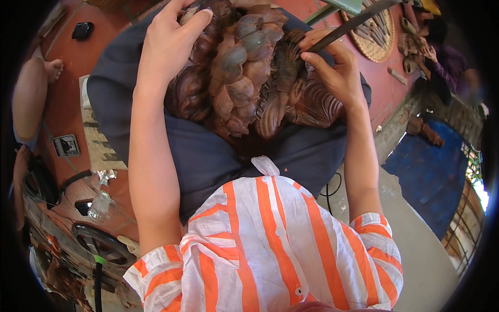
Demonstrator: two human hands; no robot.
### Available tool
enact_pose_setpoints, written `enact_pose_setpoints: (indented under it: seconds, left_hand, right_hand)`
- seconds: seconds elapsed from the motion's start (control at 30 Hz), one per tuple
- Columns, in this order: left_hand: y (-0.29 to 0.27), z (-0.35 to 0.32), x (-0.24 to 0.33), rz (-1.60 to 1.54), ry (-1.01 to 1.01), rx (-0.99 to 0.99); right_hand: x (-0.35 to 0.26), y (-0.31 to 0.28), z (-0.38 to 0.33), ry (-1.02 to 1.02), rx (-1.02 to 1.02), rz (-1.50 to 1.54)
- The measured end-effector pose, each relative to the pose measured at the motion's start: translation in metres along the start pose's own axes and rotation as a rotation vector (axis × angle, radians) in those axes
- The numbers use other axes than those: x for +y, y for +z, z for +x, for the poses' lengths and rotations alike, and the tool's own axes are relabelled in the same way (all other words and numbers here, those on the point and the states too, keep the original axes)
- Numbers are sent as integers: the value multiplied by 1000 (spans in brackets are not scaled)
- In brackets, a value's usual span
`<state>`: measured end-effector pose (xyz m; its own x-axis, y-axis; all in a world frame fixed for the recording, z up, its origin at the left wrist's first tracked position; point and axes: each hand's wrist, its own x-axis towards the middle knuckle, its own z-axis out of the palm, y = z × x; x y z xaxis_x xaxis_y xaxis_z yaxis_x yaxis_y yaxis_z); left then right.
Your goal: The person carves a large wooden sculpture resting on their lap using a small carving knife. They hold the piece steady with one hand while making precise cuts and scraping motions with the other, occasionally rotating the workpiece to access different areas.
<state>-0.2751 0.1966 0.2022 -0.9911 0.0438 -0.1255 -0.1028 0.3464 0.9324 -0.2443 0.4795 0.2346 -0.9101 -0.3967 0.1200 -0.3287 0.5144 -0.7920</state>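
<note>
A large dark brown wood carving [239,78], cut with rounded scale-like lobes and fine curved grooves, rests across my lap on dark trousers. My left hand [174,39] grips its upper left part, the thumb lying over the wood; its fingertips are partly cut off by the top edge. In my right hand [335,65] is a long, flat, dark file [358,22], pinched between thumb and fingers. The file slants up to the right, its lower end beside the grooved right part of the carving. Whether it touches the wood I cannot tell.
A round woven tray [383,58] holding several slim tools lies at the upper right, near a green stool [345,5]. Another person's leg [30,99] is at left; someone in purple [452,73] sits far right. A glass jar [100,207] and black cables stand lower left.
</note>
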Motion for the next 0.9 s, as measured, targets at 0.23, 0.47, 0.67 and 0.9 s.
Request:
enact_pose_setpoints:
  seconds: [0.23, 0.47, 0.67, 0.9]
  left_hand:
    - [-1, 0, -2, -3, -4, -3]
    - [0, 1, -5, -30, 19, -5]
    - [-1, 2, -4, -54, -5, -21]
    - [-1, 1, -2, -66, 13, -24]
  right_hand:
    - [14, 1, -2, -94, -41, -58]
    - [9, -3, 1, -22, -122, 15]
    - [14, 6, 5, -13, 22, -10]
    - [7, -5, 7, -73, -111, -17]
